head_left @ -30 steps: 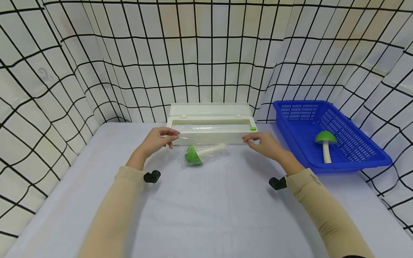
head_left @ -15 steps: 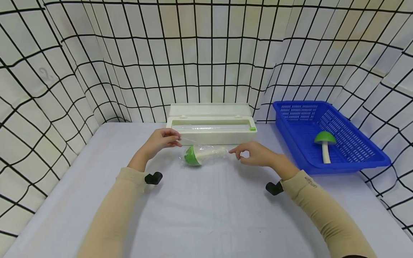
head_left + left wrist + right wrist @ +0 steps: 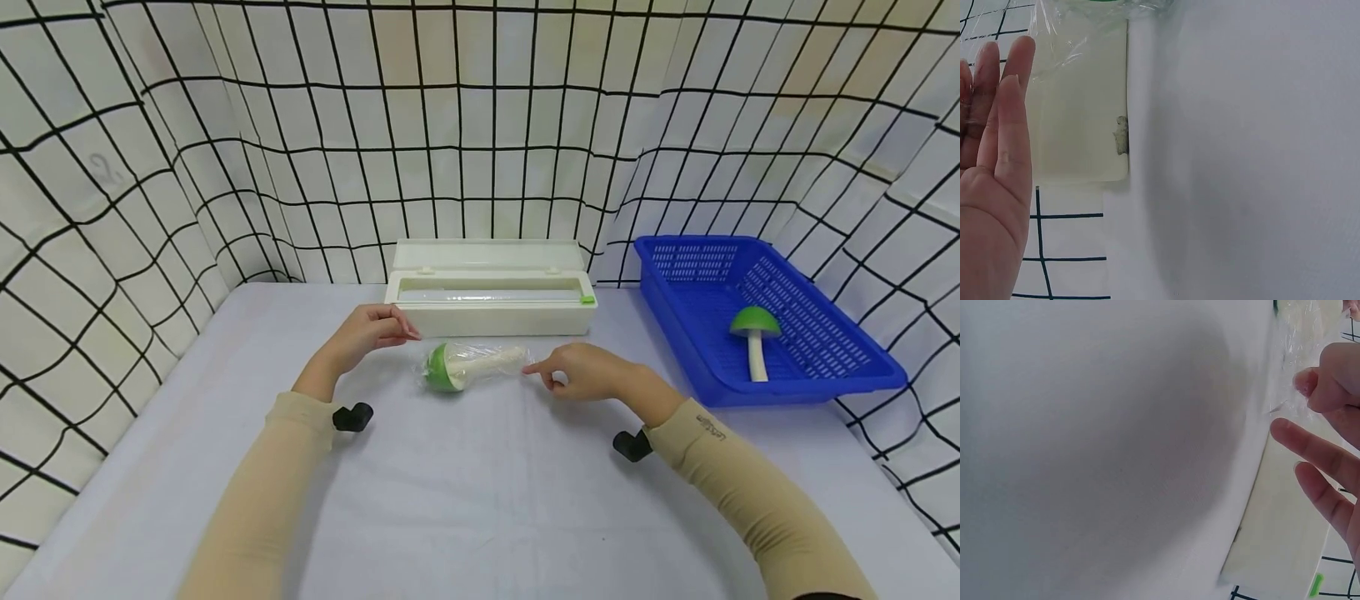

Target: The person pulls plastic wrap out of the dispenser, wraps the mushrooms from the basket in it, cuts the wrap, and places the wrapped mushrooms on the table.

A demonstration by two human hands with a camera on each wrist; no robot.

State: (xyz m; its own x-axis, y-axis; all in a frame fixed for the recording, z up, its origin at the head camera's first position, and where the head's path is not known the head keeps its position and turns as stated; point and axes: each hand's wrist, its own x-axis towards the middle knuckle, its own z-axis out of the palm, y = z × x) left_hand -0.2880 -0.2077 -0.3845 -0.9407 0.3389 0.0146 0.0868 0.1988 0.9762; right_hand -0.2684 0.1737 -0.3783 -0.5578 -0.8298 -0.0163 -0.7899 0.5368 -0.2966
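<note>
Presently our right hand (image 3: 588, 372) pinches the loose film at the stem end of the wrapped mushroom (image 3: 468, 364), thumb and forefinger closed on the plastic wrap (image 3: 1300, 394) and the other fingers spread. Our left hand (image 3: 367, 329) is relaxed, fingers straight, holding nothing that we can see, just beside the green cap. The mushroom lies on its side on the table (image 3: 480, 500), directly in front of the wrap dispenser (image 3: 491, 298). To finish the wrap well, we judge the film tail should be drawn taut and pressed flat against the stem — slack would spring back. Room is tight behind, at the dispenser's front wall; the near table is open. The blue basket (image 3: 675, 308) with a second mushroom (image 3: 756, 333) stands well apart to the right.
</note>
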